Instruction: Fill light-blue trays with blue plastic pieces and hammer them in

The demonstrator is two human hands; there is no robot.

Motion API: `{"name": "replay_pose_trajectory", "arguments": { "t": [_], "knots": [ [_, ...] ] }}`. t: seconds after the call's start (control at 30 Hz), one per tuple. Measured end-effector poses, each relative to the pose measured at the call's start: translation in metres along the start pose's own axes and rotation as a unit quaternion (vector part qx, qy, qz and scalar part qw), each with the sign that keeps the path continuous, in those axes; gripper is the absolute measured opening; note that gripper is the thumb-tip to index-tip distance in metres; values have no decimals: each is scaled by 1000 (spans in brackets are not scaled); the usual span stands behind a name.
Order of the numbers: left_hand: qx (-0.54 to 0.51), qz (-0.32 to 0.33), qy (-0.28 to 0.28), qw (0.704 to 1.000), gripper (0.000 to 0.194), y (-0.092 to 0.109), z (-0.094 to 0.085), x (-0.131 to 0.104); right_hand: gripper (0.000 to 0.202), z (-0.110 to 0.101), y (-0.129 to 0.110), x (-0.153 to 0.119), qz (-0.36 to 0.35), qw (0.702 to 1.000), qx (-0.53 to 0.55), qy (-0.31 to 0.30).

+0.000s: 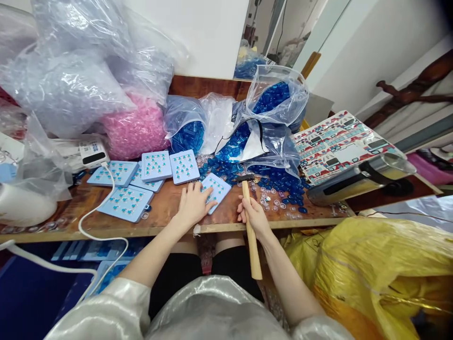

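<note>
My right hand (255, 216) is closed round the wooden handle of a hammer (252, 236), whose dark head points away from me over the bench. My left hand (193, 204) lies with its fingers spread at the left edge of a light blue square plate (220, 194) dotted with small teal pieces. Its thumb and fingertips reach onto that plate. More such plates (155, 165) lie to the left, some overlapping. Beyond the hammer head, loose dark blue plastic pieces (283, 182) and clear round pieces (276, 203) are scattered on the wooden bench (170, 210).
Bags of blue pieces (189, 134) and a bag of pink pieces (132, 127) line the back. A metal tumbler (354, 182) lies at the right by a patterned board (339, 146). A white cable (90, 212) hangs over the left edge. Yellow sacks (385, 259) fill the lower right.
</note>
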State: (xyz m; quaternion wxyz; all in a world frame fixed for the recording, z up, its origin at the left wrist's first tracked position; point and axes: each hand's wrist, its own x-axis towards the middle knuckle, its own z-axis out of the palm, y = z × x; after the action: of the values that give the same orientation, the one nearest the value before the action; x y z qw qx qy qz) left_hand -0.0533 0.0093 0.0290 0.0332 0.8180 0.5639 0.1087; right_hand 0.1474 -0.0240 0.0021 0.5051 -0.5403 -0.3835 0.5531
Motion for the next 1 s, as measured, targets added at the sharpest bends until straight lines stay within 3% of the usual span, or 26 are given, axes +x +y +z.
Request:
{"name": "replay_pose_trajectory", "arguments": {
  "t": [0.1, 0.2, 0.27, 0.37, 0.47, 0.57, 0.67, 0.83, 0.9, 1.0],
  "knots": [
    [22, -50, -27, 998, 44, 16, 2, 8, 39, -1, 1, -1, -14, 1000, 8, 16],
    [-13, -4, -92, 996, 46, 30, 2, 2, 37, -2, 1, -3, -24, 1000, 14, 12],
    [-43, 40, -104, 993, 43, 30, 2, 0, 37, -3, 1, -4, -24, 1000, 16, 0],
    [-45, 56, -28, 997, 34, 9, 4, 12, 37, -3, 4, -3, -27, 999, 15, -12],
    [3, 5, 77, 997, 39, -27, 5, 38, 37, -2, 7, -2, -34, 999, 9, -16],
    [35, -36, 103, 993, 40, -61, 8, 53, 36, -1, 8, -2, -38, 999, -3, -17],
    [43, -58, 121, 990, 31, -82, 13, 50, 35, -1, 9, -4, -46, 999, -16, -12],
    [25, -79, 192, 978, 23, -91, 20, 48, 36, -2, 10, -4, -39, 999, -28, -17],
    [-16, -45, 206, 977, 23, -85, 22, 65, 36, -1, 10, -2, -33, 999, -33, -27],
    [-106, 60, 167, 978, 30, -68, 27, 113, 36, 0, 10, -2, -38, 997, -50, -39]
  ]
}}
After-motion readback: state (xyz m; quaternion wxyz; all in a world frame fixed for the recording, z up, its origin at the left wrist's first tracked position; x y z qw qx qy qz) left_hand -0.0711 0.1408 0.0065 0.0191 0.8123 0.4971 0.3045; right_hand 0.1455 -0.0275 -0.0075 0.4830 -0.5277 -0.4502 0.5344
